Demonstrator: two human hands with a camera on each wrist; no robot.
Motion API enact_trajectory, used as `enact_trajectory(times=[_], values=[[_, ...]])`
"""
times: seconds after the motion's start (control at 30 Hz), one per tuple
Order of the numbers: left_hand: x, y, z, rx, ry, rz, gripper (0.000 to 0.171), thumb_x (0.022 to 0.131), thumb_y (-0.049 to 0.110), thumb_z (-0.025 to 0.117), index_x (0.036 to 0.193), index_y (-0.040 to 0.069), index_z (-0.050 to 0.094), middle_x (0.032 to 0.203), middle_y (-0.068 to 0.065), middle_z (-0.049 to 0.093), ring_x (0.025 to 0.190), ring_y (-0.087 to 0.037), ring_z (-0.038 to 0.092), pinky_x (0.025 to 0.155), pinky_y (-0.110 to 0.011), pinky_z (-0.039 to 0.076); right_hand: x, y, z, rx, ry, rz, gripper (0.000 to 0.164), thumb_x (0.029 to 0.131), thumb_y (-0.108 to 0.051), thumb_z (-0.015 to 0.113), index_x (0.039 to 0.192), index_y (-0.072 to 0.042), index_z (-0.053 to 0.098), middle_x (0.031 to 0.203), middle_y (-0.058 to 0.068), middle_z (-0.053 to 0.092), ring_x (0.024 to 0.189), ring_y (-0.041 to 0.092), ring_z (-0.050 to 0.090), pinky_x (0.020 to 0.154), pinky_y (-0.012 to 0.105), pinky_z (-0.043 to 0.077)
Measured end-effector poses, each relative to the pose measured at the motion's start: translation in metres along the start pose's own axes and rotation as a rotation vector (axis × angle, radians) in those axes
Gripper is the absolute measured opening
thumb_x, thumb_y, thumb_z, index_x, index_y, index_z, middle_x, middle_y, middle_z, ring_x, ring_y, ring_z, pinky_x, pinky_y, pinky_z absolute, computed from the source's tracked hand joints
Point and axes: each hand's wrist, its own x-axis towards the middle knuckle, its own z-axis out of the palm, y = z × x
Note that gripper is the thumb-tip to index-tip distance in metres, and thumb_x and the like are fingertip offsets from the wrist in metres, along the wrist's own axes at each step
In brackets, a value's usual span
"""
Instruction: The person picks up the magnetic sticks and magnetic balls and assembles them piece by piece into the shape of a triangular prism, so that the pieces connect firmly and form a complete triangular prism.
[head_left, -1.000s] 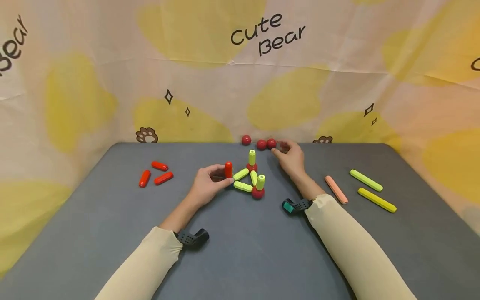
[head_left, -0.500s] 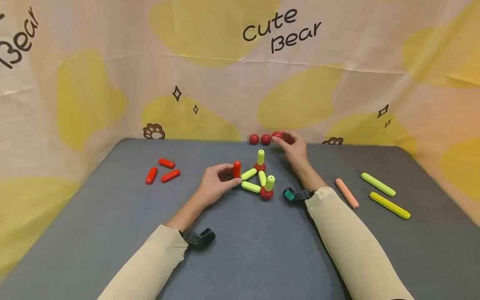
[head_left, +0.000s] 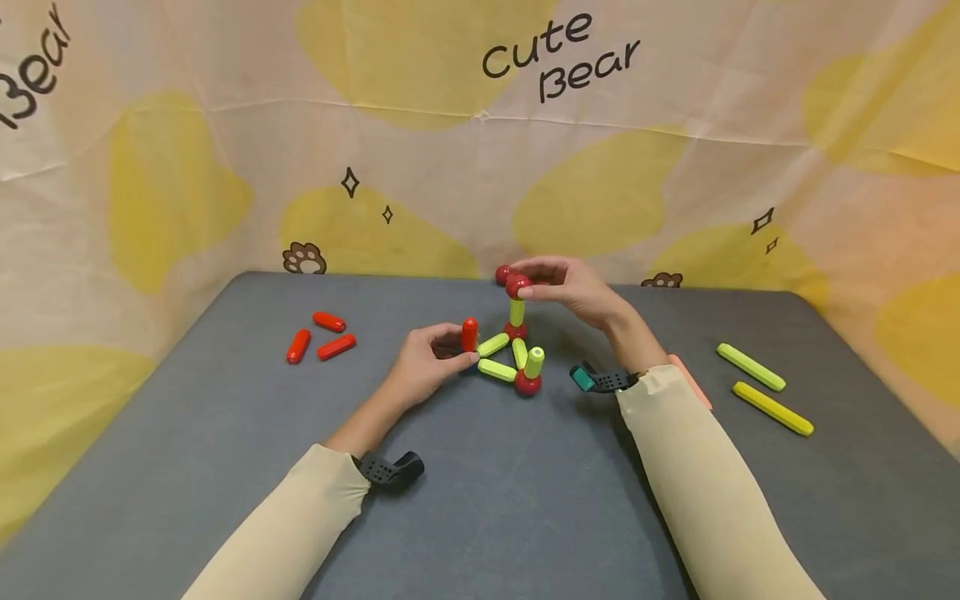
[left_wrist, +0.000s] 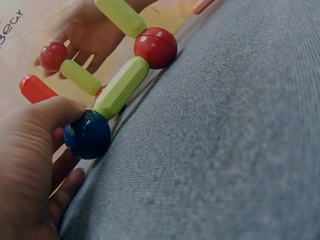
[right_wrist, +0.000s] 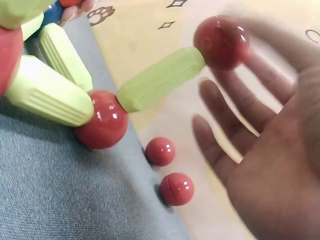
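My left hand (head_left: 427,362) grips a blue ball (left_wrist: 87,135) at the left corner of a triangle of short green rods, thumb on top. From that corner rises a red rod (head_left: 469,334). At the back corner, a green rod (head_left: 517,313) stands upright on a red ball (right_wrist: 102,120). My right hand (head_left: 573,287) holds another red ball (head_left: 517,287) between thumb and fingers, touching that rod's top. The front corner is a red ball (head_left: 528,382) bearing an upright green rod (head_left: 534,363) with a bare top.
Two loose red balls (right_wrist: 176,189) lie at the table's back edge. Several short red rods (head_left: 330,337) lie left. To the right are a long green rod (head_left: 752,367), a yellow rod (head_left: 772,408) and a pink rod (head_left: 692,382), partly covered by the right sleeve.
My right hand has taken a red ball from the back row and brought it left and forward onto the rear upright rod. The left hand keeps its hold.
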Motion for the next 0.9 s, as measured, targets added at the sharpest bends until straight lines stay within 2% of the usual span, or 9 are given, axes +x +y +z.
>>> enact_trajectory(times=[0.1, 0.2, 0.3, 0.4, 0.5, 0.63, 0.7, 0.8, 0.9], values=[[0.0, 0.0, 0.0, -0.001, -0.007, -0.005, 0.034, 0.086, 0.012, 0.079, 0.118, 0.005, 0.072, 0.112, -0.014, 0.075, 0.1, -0.024, 0.071, 0.089, -0.037, 0.059, 0.003, 0.006, 0.001, -0.052, 0.134, -0.036, 0.04, 0.101, -0.012, 0.058, 0.138, 0.003, 0.057, 0.135, 0.016, 0.064, 0.122, 0.025, 0.059, 0.104, 0.037, 0.05], [0.0, 0.0, 0.0, -0.002, -0.009, -0.005, 0.034, 0.086, 0.012, 0.079, 0.119, 0.004, 0.072, 0.112, -0.015, 0.075, 0.101, -0.026, 0.071, 0.09, -0.04, 0.059, 0.006, 0.015, 0.001, -0.309, 0.237, -0.016, 0.041, 0.1, -0.013, 0.06, 0.138, 0.001, 0.058, 0.142, 0.021, 0.058, 0.132, 0.032, 0.052, 0.109, 0.048, 0.046], [-0.001, 0.0, 0.001, -0.012, -0.006, -0.007, 0.034, 0.086, 0.013, 0.08, 0.119, 0.004, 0.072, 0.113, -0.016, 0.075, 0.101, -0.027, 0.071, 0.091, -0.042, 0.058, 0.009, 0.027, 0.001, -0.626, 0.2, 0.001, 0.046, 0.096, -0.013, 0.066, 0.14, -0.003, 0.058, 0.147, 0.018, 0.055, 0.14, 0.036, 0.047, 0.116, 0.053, 0.039], [0.0, 0.0, 0.002, -0.017, -0.003, -0.003, 0.034, 0.086, 0.012, 0.08, 0.118, 0.004, 0.072, 0.112, -0.017, 0.075, 0.101, -0.027, 0.071, 0.091, -0.042, 0.058, 0.009, 0.039, 0.001, -0.74, 0.156, -0.014, 0.048, 0.093, -0.011, 0.07, 0.139, -0.002, 0.059, 0.141, 0.02, 0.059, 0.133, 0.037, 0.051, 0.115, 0.053, 0.038], [-0.001, -0.002, 0.002, -0.01, -0.002, -0.005, 0.033, 0.086, 0.012, 0.08, 0.118, 0.004, 0.072, 0.112, -0.016, 0.075, 0.099, -0.025, 0.071, 0.089, -0.039, 0.058, 0.006, 0.047, 0.0, -0.715, 0.154, 0.028, 0.041, 0.092, -0.011, 0.072, 0.131, 0.0, 0.065, 0.127, 0.021, 0.066, 0.117, 0.035, 0.059, 0.104, 0.049, 0.047], [-0.002, -0.001, 0.001, 0.005, 0.001, -0.018, 0.034, 0.086, 0.012, 0.079, 0.119, 0.004, 0.072, 0.112, -0.014, 0.075, 0.099, -0.024, 0.071, 0.088, -0.034, 0.058, -0.002, 0.03, -0.013, -0.537, 0.089, 0.094, 0.038, 0.091, -0.018, 0.076, 0.125, -0.003, 0.069, 0.118, 0.013, 0.07, 0.108, 0.028, 0.063, 0.092, 0.037, 0.052], [-0.001, -0.002, 0.001, 0.0, 0.0, -0.026, 0.034, 0.086, 0.013, 0.079, 0.119, 0.005, 0.072, 0.112, -0.014, 0.075, 0.099, -0.023, 0.072, 0.087, -0.032, 0.058, -0.011, 0.011, -0.025, -0.387, -0.015, 0.108, 0.036, 0.09, -0.016, 0.076, 0.124, -0.004, 0.069, 0.116, 0.008, 0.071, 0.106, 0.024, 0.064, 0.089, 0.032, 0.053], [0.0, -0.002, 0.0, -0.004, -0.01, -0.028, 0.034, 0.087, 0.014, 0.08, 0.119, 0.005, 0.072, 0.112, -0.013, 0.075, 0.1, -0.023, 0.072, 0.087, -0.031, 0.058, -0.026, -0.018, -0.04, -0.181, -0.239, 0.075, 0.028, 0.09, -0.005, 0.073, 0.118, -0.005, 0.071, 0.113, 0.002, 0.071, 0.103, 0.02, 0.064, 0.088, 0.028, 0.056], [0.001, -0.003, -0.001, 0.001, -0.009, -0.026, 0.034, 0.087, 0.015, 0.08, 0.118, 0.005, 0.072, 0.112, -0.013, 0.076, 0.099, -0.024, 0.072, 0.086, -0.032, 0.058, -0.035, -0.043, -0.04, -0.092, -0.445, -0.002, 0.028, 0.088, 0.005, 0.071, 0.115, -0.005, 0.072, 0.115, 0.002, 0.071, 0.105, 0.021, 0.066, 0.088, 0.03, 0.059]])
